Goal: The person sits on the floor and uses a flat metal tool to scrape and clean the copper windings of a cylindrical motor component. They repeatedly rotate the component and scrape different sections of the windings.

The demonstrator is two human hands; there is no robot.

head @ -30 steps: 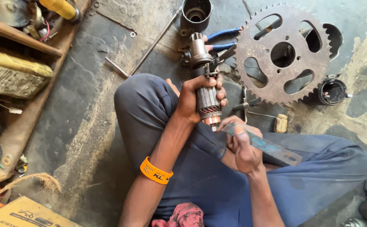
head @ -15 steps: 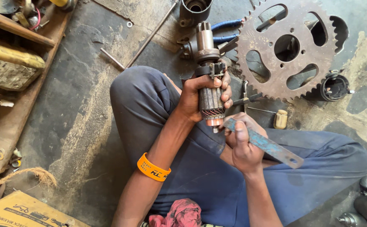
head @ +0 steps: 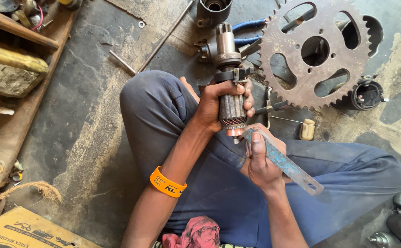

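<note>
Head view: left hand (head: 219,103) grips the armature (head: 230,108) upright so right hand's (head: 260,160) fingers press a blue file (head: 285,163) to its base.

I see a grey steel armature with dark lengthwise slots and a band of reddish copper windings (head: 231,108) at its lower end. A flat metal strip with worn blue paint and rust patches (head: 283,161) lies across dark blue trousers (head: 338,170). An orange rubber wristband with black lettering (head: 167,183) shows bright. The big toothed sprocket wheel (head: 317,50) is rusty brown. The pliers' handles (head: 248,31) are blue. The concrete floor (head: 85,124) is mottled grey and tan.
</note>
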